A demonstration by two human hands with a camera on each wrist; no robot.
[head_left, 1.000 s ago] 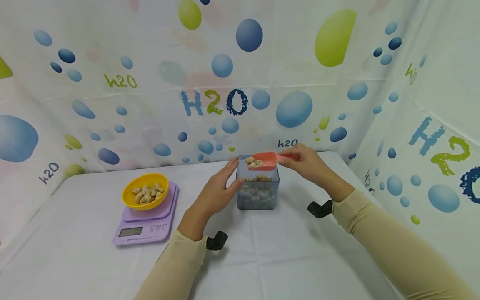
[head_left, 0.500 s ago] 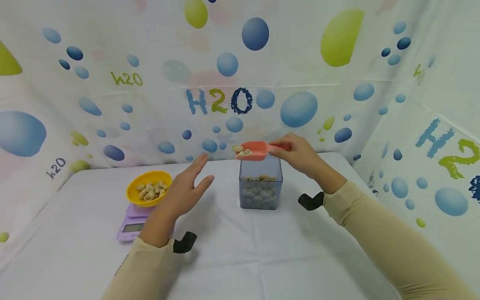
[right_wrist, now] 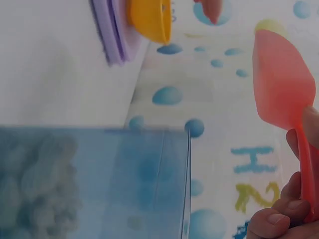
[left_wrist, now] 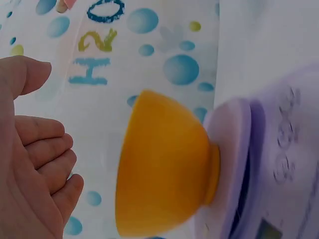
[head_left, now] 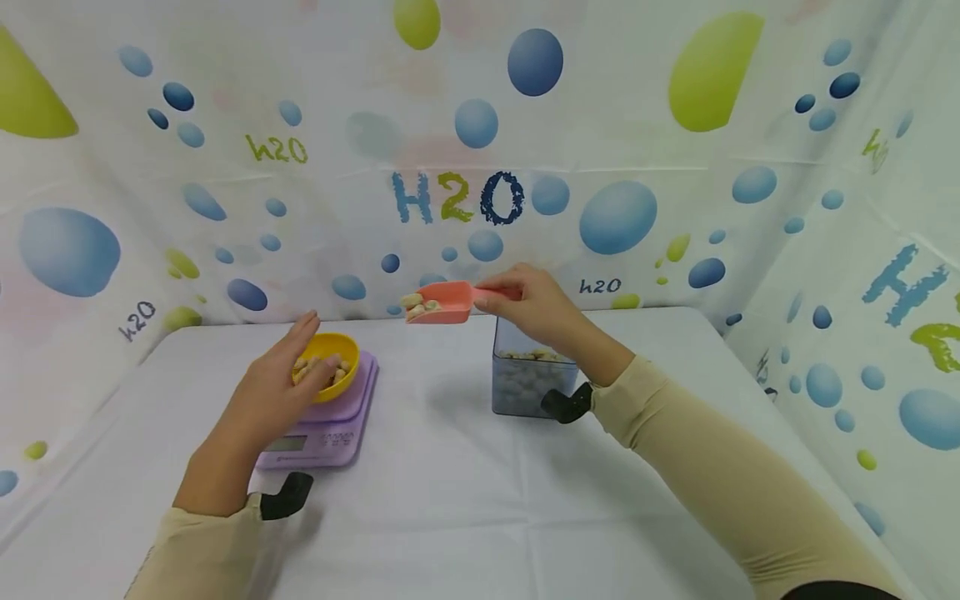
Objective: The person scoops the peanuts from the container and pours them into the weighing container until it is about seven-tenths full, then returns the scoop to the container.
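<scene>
My right hand [head_left: 536, 304] grips the handle of a coral-pink scoop [head_left: 450, 302], which holds a few peanuts [head_left: 414, 307]. The scoop is in the air, to the left of a bluish clear container [head_left: 528, 396] partly filled with peanuts. My left hand [head_left: 273, 383] hovers with fingers extended by a yellow bowl [head_left: 348, 350], hiding part of it in the head view. Several peanuts lie in that bowl, which stands on a purple kitchen scale [head_left: 345, 442]. In the left wrist view, a gap separates the left fingers [left_wrist: 55, 164] from the bowl's side.
A white cloth covers the table [head_left: 442, 483]. Behind it and to the right hangs a white curtain [head_left: 345, 208] printed with blue and green bubbles. The container stands right of the scale, under my right forearm.
My left hand has let go of the container's side and moved left to the bowl. The right hand has lifted the loaded scoop out over the container's rim and carried it left.
</scene>
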